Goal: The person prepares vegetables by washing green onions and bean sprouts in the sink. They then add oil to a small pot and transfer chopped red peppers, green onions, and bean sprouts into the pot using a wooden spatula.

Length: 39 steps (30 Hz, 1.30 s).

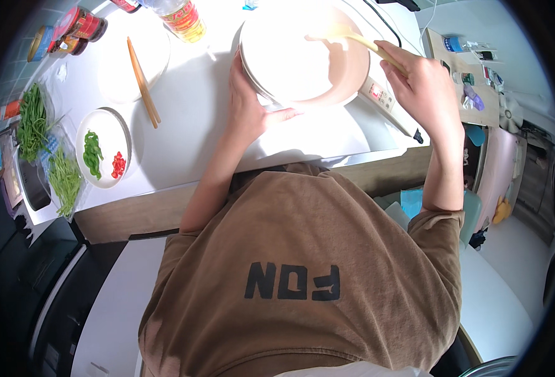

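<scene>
My left hand [251, 106] holds the near left side of a white round vessel, its thumb along the rim. That vessel is tilted over a light-coloured pot [353, 77], and glare hides much of both. In my right hand [414, 77] is the handle of a pale yellow spoon or spatula [362, 41], its head over the pot. To the left, a white plate [110, 180] bears chopped green pepper [92, 155] and chopped red pepper [118, 165]. Wooden chopsticks [143, 87] rest partly over a glare-washed white plate [112, 89].
An oil bottle [185, 21] and lidded jars [87, 28] stand at the back left. Leafy greens [33, 122] and thin green stems [65, 179] lie at the left beside the sink [35, 184]. A control panel [383, 101] and dark cable [390, 26] are right of the pot.
</scene>
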Each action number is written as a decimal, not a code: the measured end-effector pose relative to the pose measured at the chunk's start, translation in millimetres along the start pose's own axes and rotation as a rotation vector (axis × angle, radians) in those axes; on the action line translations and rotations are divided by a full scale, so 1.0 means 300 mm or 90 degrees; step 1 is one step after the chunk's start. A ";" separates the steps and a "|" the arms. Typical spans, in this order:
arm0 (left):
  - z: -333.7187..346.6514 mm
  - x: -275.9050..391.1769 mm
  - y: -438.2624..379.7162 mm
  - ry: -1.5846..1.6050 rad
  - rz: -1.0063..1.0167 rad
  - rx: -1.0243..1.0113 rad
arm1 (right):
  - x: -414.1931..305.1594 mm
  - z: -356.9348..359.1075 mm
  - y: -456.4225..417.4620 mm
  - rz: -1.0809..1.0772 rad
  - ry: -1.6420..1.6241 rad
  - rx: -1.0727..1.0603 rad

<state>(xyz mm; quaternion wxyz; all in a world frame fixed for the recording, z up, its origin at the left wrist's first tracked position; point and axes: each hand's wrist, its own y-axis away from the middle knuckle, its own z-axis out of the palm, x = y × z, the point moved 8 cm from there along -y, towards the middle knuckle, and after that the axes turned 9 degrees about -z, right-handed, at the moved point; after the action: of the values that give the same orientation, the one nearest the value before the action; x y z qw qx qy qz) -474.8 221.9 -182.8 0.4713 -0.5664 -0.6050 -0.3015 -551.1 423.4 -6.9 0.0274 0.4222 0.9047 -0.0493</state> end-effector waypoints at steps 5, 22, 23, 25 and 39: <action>-0.006 0.034 -0.005 0.017 0.008 -0.011 | -0.030 0.003 0.018 0.030 0.012 -0.071; 0.003 0.013 0.000 -0.023 -0.009 0.020 | -0.047 0.041 0.064 0.122 -0.003 -0.018; 0.003 0.013 0.000 -0.025 -0.010 0.020 | -0.044 0.046 0.066 0.125 0.000 -0.020; -0.001 0.026 -0.001 -0.009 0.004 0.016 | -0.037 0.060 0.083 0.136 0.010 -0.025; 0.017 -0.008 -0.002 0.007 -0.015 -0.006 | -0.037 0.065 0.106 0.147 0.035 0.042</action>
<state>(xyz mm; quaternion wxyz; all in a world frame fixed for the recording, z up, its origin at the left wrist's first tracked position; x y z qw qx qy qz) -476.9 225.3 -186.8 0.4681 -0.5602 -0.6076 -0.3130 -519.5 433.2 -27.3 -0.0055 0.5254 0.8484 -0.0637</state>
